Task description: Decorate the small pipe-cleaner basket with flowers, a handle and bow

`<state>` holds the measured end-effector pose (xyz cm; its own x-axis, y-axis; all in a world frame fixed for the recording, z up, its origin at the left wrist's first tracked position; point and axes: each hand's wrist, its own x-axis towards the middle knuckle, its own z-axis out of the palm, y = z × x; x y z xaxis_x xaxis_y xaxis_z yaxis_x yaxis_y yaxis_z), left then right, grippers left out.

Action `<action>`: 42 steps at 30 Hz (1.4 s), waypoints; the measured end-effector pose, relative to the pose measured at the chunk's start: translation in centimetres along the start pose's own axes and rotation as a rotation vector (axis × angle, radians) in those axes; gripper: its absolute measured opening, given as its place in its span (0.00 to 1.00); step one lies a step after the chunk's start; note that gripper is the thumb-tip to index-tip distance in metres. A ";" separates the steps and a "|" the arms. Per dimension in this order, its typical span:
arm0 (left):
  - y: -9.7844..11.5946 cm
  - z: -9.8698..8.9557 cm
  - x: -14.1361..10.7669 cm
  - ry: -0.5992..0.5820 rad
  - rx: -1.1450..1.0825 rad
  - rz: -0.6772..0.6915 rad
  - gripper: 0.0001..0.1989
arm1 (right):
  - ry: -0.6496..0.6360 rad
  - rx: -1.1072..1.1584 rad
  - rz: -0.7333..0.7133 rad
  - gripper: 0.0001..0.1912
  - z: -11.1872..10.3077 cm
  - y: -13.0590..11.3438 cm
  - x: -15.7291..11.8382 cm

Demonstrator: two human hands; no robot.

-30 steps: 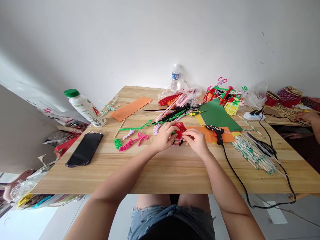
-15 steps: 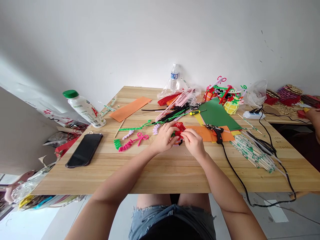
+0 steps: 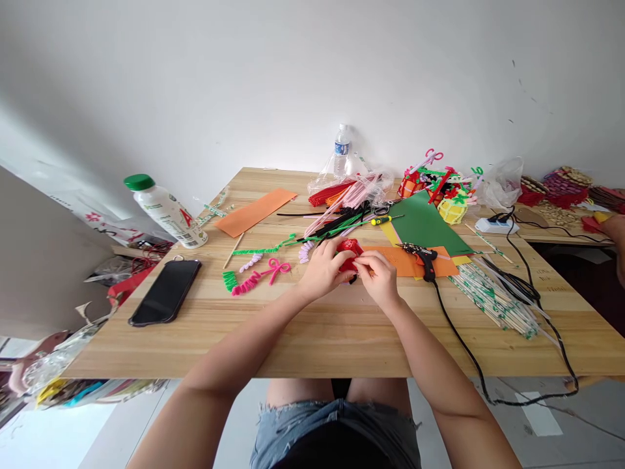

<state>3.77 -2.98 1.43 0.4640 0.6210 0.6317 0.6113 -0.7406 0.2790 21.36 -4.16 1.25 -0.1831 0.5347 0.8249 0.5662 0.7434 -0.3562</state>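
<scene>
Both hands meet over a small red craft piece (image 3: 349, 247) near the middle of the table. My left hand (image 3: 321, 270) curls around its left side, fingers closed on it. From the right, my right hand (image 3: 379, 277) pinches at its front edge, fingertips pressed together close to the left ones. Much of the piece is hidden by the fingers. Left of it lie coiled pink and green pipe cleaners (image 3: 247, 284) and a lilac coil (image 3: 305, 251). A glue gun (image 3: 424, 259) rests on orange paper (image 3: 396, 262) just to the right.
Behind are bundled pipe cleaners (image 3: 336, 195), a screwdriver (image 3: 381, 221), green paper (image 3: 424, 225) and a water bottle (image 3: 342, 150). A phone (image 3: 165, 292) and white bottle (image 3: 168, 212) stand left. Wrapped sticks (image 3: 493, 298) and a black cord (image 3: 456, 342) lie right; another person's hand (image 3: 614, 231) shows there.
My fingers have shifted slightly on the red piece, and the green bit seen between them earlier is now covered. The other things on the table have stayed in place.
</scene>
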 end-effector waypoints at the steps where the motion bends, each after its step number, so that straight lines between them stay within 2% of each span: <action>1: 0.0 0.0 0.0 0.006 0.000 -0.001 0.18 | 0.007 0.004 -0.001 0.06 0.0 0.0 0.0; 3: -0.1 0.1 0.0 0.021 0.004 -0.004 0.18 | -0.010 0.017 0.001 0.07 -0.2 -0.1 0.0; 8: -0.2 0.2 -0.1 0.039 -0.011 -0.023 0.18 | -0.148 0.083 -0.028 0.12 -1.0 0.3 0.0; 11: -0.2 0.2 0.0 0.034 -0.017 -0.022 0.17 | -0.183 0.129 0.011 0.14 -1.2 0.8 -0.1; 16: -0.1 0.2 -0.1 0.036 -0.003 -0.021 0.17 | -0.154 0.142 0.072 0.08 -1.3 0.8 0.1; 23: -0.2 0.5 -0.3 0.023 0.060 -0.002 0.20 | -0.131 0.005 -0.062 0.07 -1.5 -0.4 0.7; 28: 0.0 0.5 -0.2 -0.026 0.144 0.013 0.18 | -0.151 0.014 0.009 0.07 -1.1 -0.6 0.6; 31: 0.0 0.3 -0.2 -0.032 0.165 0.017 0.17 | -0.137 0.024 0.003 0.07 -1.1 -0.5 0.5; 42: -0.1 -0.1 -0.1 -0.006 0.061 0.007 0.20 | -0.125 -0.042 -0.049 0.07 -1.0 -0.5 0.5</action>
<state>3.58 -3.03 1.40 0.4720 0.6172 0.6295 0.6461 -0.7280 0.2294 21.75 -4.68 2.31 -0.3086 0.5459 0.7790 0.5865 0.7539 -0.2960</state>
